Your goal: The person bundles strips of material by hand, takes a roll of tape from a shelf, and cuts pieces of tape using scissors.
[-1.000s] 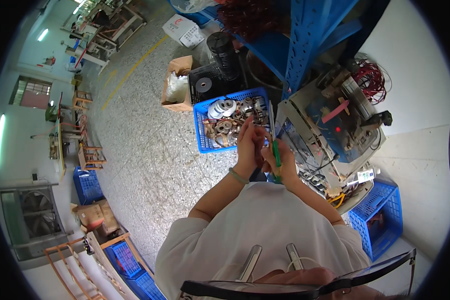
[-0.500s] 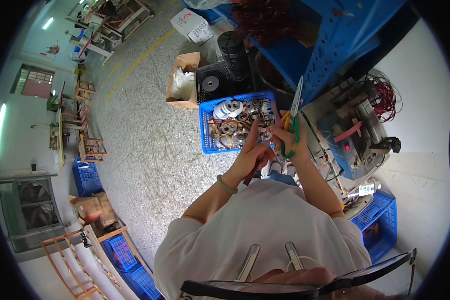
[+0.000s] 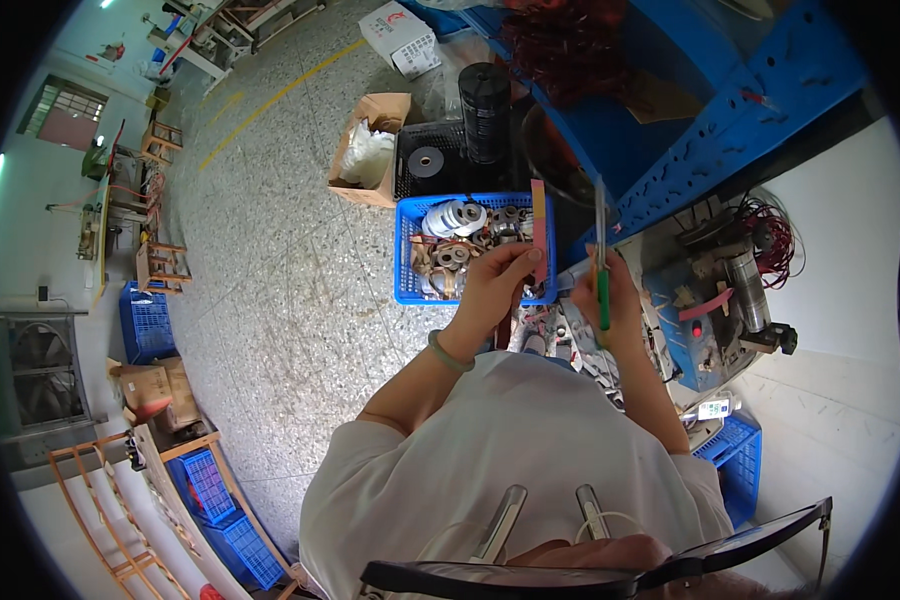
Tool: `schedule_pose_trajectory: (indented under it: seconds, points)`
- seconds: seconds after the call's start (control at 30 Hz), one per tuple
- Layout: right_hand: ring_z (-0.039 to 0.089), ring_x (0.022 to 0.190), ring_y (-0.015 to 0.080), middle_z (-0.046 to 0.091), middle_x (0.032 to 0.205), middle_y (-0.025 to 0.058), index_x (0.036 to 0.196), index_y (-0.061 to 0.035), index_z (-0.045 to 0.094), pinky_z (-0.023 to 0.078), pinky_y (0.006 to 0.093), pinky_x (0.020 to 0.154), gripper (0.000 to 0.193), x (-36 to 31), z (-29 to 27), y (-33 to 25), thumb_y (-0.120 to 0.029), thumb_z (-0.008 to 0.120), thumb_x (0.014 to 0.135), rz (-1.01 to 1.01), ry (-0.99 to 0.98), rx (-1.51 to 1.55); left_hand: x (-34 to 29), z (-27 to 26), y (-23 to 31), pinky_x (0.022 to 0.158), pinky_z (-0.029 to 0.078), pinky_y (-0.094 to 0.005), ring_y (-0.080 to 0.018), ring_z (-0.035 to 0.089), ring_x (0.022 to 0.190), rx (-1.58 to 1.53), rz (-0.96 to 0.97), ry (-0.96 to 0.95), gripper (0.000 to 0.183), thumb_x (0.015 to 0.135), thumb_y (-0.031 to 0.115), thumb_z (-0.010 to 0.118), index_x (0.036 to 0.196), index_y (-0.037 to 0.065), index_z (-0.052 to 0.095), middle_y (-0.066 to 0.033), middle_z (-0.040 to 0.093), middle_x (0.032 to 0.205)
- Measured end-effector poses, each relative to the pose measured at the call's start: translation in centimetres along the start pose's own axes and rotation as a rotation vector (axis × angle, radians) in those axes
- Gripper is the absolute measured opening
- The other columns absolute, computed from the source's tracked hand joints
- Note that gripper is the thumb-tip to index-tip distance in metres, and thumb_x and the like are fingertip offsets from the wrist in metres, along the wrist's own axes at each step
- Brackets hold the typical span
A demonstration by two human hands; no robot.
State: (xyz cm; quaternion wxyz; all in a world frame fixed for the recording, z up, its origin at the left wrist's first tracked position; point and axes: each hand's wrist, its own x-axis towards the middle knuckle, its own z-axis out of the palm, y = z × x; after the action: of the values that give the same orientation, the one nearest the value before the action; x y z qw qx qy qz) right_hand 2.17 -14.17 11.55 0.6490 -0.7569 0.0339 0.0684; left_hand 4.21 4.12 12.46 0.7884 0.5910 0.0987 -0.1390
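Observation:
My left hand (image 3: 492, 292), with a green bangle on its wrist, pinches a flat pink strip (image 3: 539, 225) between thumb and fingers. The strip stands up over the right side of a blue crate (image 3: 403, 285). A darker reddish-brown strip (image 3: 505, 328) hangs below that hand. To the right, my right hand (image 3: 622, 305) is closed around scissors (image 3: 603, 285) with a green handle, blades pointing away from me. The scissors are seen nearly edge-on, apart from the pink strip. Inside the crate lie rolls of white tape (image 3: 448, 218) and several metal and brown rolls.
Beyond the crate are a black basket with a dark roll (image 3: 426, 162), a tall black roll (image 3: 484, 110) and an open cardboard box (image 3: 345, 185). A blue metal rack (image 3: 710, 150) rises at the far right. Nearer stands a machine (image 3: 705, 325) on a bench.
My hands have moved apart. My left hand now holds the pink strip upright, its index finger no longer stretched out. The scissors have turned from tilted to nearly upright and edge-on.

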Motion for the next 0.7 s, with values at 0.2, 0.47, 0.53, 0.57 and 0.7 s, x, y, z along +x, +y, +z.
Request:
schedule_pose_trajectory:
  seconds: [0.2,0.47,0.53,0.57,0.7]
  points:
    - [0.045,0.065,0.0079,0.051,0.082,0.0006,0.124,-0.0041,0.046,0.039,0.0228,0.056,0.045,-1.3,-1.4,0.7,-0.033,0.052,0.090,0.097,-0.350,0.003,0.6,-0.9,1.2,0.043,0.031,-0.0171,-0.0011,0.042,0.049,0.087,0.047,-0.006,0.023,0.088,0.021,0.061,0.097,0.000,0.064,0.0007,0.060,0.071]
    - [0.060,0.074,0.0264,0.061,0.082,0.0148,0.122,-0.0020,0.048,0.047,0.0340,0.070,0.056,1.0,0.2,-1.0,-0.046,0.052,0.088,0.056,-0.441,-0.324,1.2,-1.2,1.3,0.042,0.029,-0.0161,-0.0013,0.041,0.047,0.142,0.022,-0.013,0.018,0.088,0.020,0.061,0.092,0.003,0.064,0.0022,0.057,0.066]
    - [0.062,0.076,0.0304,0.061,0.086,0.0210,0.121,-0.0031,0.049,0.047,0.0356,0.070,0.056,1.2,0.5,-0.1,-0.047,0.054,0.087,-0.027,-0.391,-0.347,1.4,-1.4,1.4,0.041,0.029,-0.0162,-0.0014,0.041,0.047,0.154,0.011,-0.013,0.018,0.089,0.021,0.060,0.091,0.003,0.064,0.0022,0.057,0.065]
    - [0.062,0.076,0.0304,0.061,0.086,0.0210,0.121,-0.0031,0.049,0.047,0.0356,0.070,0.056,1.3,0.7,0.6,-0.047,0.054,0.087,-0.025,-0.392,-0.347,1.5,-1.4,1.5,0.041,0.029,-0.0163,-0.0014,0.041,0.048,0.145,0.017,-0.021,0.019,0.089,0.022,0.059,0.090,0.003,0.063,0.0022,0.056,0.065]
    - [0.062,0.070,0.0275,0.062,0.079,0.0182,0.114,-0.0022,0.054,0.048,0.0337,0.065,0.048,1.7,1.5,0.1,-0.043,0.057,0.088,0.011,-0.368,-0.332,2.0,-1.9,1.3,0.040,0.028,-0.0168,-0.0017,0.040,0.047,0.086,0.000,-0.004,0.018,0.089,0.021,0.058,0.087,0.004,0.063,0.0022,0.055,0.063]
